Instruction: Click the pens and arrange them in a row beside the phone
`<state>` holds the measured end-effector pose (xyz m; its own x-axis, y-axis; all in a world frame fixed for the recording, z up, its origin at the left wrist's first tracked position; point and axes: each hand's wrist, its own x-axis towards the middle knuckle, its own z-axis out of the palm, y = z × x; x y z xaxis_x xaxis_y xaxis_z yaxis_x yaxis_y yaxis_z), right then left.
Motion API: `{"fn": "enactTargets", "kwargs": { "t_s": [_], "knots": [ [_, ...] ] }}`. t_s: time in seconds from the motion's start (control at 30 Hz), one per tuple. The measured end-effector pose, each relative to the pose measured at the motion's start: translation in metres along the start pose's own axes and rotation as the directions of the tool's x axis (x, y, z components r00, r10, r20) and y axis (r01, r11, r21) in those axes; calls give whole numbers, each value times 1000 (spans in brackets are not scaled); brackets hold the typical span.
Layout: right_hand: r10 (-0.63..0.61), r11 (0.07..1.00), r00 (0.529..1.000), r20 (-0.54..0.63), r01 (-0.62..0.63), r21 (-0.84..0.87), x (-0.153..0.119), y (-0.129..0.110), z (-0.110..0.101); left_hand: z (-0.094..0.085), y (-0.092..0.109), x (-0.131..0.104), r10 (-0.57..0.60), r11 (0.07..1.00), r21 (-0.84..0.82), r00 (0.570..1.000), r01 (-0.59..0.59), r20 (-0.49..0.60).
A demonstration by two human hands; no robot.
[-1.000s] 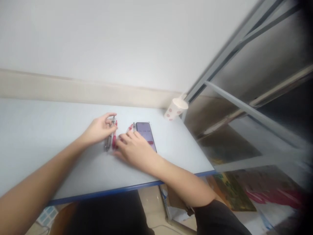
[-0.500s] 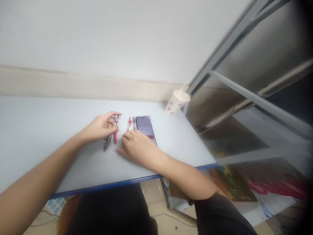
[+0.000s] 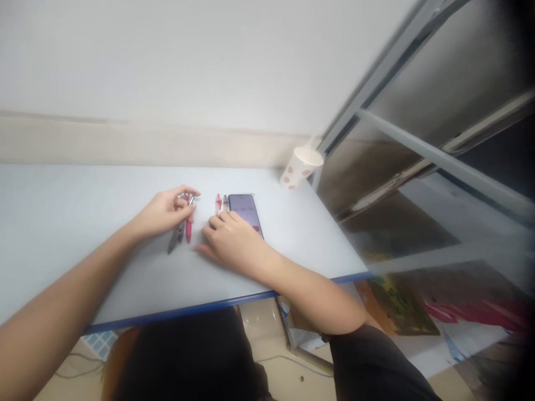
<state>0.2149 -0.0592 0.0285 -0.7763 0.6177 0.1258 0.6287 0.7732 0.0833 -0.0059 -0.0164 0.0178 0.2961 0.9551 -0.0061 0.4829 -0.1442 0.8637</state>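
Note:
My left hand (image 3: 169, 210) is closed around a few pens, with dark tips and a red pen (image 3: 189, 229) pointing down toward me below the fingers. My right hand (image 3: 232, 239) rests on the table with its thumb stretched out and its other fingers bent down. Just beyond those fingers lie another red pen (image 3: 218, 202) and a dark pen (image 3: 225, 201), side by side; their near ends are hidden by the hand. A phone (image 3: 244, 207) with a lit screen of digits lies right of them, partly under my right hand.
A white paper cup (image 3: 301, 166) with red patterns stands at the table's back right corner. The light blue table (image 3: 159, 284) has a dark blue front edge. Behind it is a wall, and a metal-framed glass partition (image 3: 401, 139) runs along the right.
The view has shifted slightly. The dark pens in my left hand have swung and fanned apart a little at their lower ends. My right hand stays beside the phone.

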Motion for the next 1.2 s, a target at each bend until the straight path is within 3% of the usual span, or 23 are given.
{"fn": "enactTargets", "kwargs": {
  "t_s": [0.27, 0.43, 0.5, 0.6, 0.7, 0.83, 0.93, 1.0, 1.07, 1.2],
  "knots": [
    [29, 997, 1000, -1, -29, -69, 0, -1, -6, 5, 2, -1, -22, 999, -50, 999, 20, -33],
    [54, 997, 997, -49, -57, -55, 1, -3, -7, 6, 6, 2, -23, 976, -216, 976, -25, -218],
    [95, 995, 988, -122, -93, 25, 4, -3, -10, 4, 8, 5, -30, 929, -358, 950, -89, -312],
    [189, 947, 967, -170, -134, 293, 10, 5, -13, 3, 12, 7, -32, 806, -557, 926, -198, -376],
    [232, 765, 970, -70, -137, 629, 16, 22, -14, 7, 14, 8, -12, 761, -605, 928, -233, -372],
    [306, 439, 952, -4, -137, 888, 21, 47, -13, 10, 13, 7, 25, 847, -479, 917, -230, -398],
    [340, 274, 937, 81, -181, 945, 22, 63, -13, 9, 12, 3, 110, 954, -202, 887, -221, -448],
    [372, 228, 918, 137, -233, 945, 22, 70, -13, 8, 11, 0, 213, 976, 50, 877, -212, -431],
    [385, 208, 905, 182, -277, 938, 21, 75, -13, 9, 12, -2, 309, 940, 258, 881, -225, -359],
    [332, 255, 924, 188, -280, 925, 21, 75, -10, 7, 12, -3, 315, 883, 417, 931, -216, -185]
  ]
}}
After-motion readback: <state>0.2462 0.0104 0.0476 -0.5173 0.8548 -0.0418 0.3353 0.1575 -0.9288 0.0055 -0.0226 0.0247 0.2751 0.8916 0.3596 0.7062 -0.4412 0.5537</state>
